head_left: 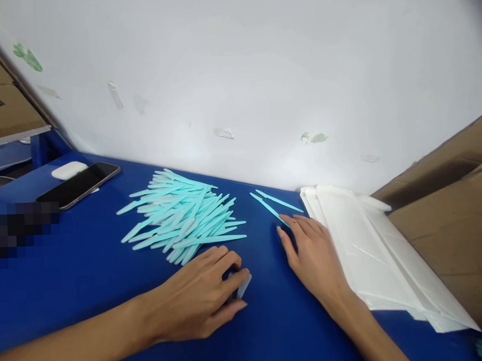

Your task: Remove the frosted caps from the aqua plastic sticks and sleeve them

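Observation:
A heap of turquoise eyebrow razors (187,214) with translucent blade covers lies on the blue table (90,291). Just in front of it, my left hand (205,292) is curled with thumb and fingers around a small translucent plastic piece (244,286); the rest of that piece is hidden. To the right, the fingertips of my right hand (310,246) are on the near end of one turquoise eyebrow razor (265,205), thumb beside it. Close behind that razor lies a second loose eyebrow razor (279,200), untouched.
White flat sleeves (370,249) are stacked at the right, beside a brown cardboard box (448,236). A phone (81,185) and a white case (69,170) lie at the back left. A white wall panel (237,80) stands behind the table. Another cardboard box (13,109) is at far left.

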### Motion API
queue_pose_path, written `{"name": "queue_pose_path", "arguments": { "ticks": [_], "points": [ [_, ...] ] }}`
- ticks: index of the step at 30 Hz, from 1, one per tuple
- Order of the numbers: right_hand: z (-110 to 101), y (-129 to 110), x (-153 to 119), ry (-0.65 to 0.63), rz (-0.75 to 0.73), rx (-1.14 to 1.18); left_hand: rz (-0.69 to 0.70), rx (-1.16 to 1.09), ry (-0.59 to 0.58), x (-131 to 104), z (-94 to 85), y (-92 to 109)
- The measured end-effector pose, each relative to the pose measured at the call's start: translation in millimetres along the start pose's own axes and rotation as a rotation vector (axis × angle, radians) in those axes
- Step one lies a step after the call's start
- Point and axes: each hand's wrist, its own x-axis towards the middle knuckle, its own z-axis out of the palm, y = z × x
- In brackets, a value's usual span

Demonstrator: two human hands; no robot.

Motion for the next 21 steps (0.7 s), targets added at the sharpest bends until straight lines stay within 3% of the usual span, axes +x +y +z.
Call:
{"name": "queue_pose_path", "arguments": {
  "ticks": [3,8,14,21],
  "points": [
    [-1.0,-2.1,-0.1,0.025,-0.03,-0.013,-0.002,-0.002,0.017,0.4,0.9,-3.1],
    [1.8,-3.6,-0.6,-0.062,-0.076,-0.035,0.002,0.016,0.045,0.6,0.7,-6.1],
    [-8.7,0.4,-3.6,-0.045,-0.087,-0.12,-0.016,0.166,0.152,0.2,2.1,-7.1],
    [-13.6,-6.2,-5.6,-0.034,-0.106,-0.119,-0.141,0.337,0.123,1.0,-1.3,-3.6]
  ]
}}
